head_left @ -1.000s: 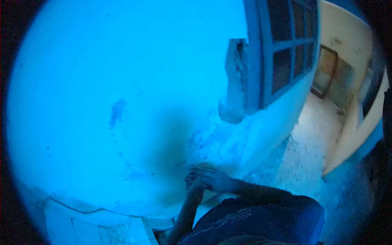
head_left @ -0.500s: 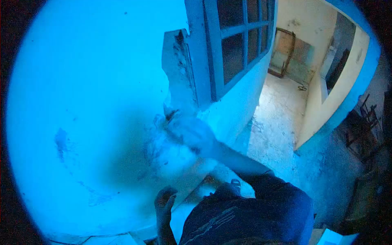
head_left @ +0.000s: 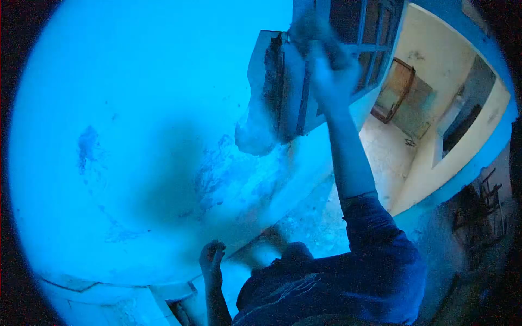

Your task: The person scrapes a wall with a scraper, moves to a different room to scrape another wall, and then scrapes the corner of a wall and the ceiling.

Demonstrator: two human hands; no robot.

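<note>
My right hand (head_left: 331,70) is raised at the blue window frame (head_left: 307,108), beside a bare grey patch (head_left: 261,87) on the wall. Motion smears its fingers. A dark blurred shape (head_left: 310,30) shows at the fingertips, and I cannot make out whether it is a held thing. Low in front of the wall, my left hand (head_left: 212,254) hangs with loosely curled fingers, the thumb apart from them and nothing visible in it. Blue light washes over the pale wall (head_left: 125,70), which carries scuffs and dark smudges (head_left: 88,146).
Window panes (head_left: 348,22) lie behind my right hand. To the right, an opening leads to a pale floor (head_left: 391,146) with a wooden frame (head_left: 399,89) leaning at the back. Dark clutter (head_left: 481,201) stands at far right. A ledge (head_left: 109,293) runs along the bottom.
My right hand has swept up from the rough wall patch below the window to the window frame, straightening the arm. The view has shifted slightly. My left hand stays low.
</note>
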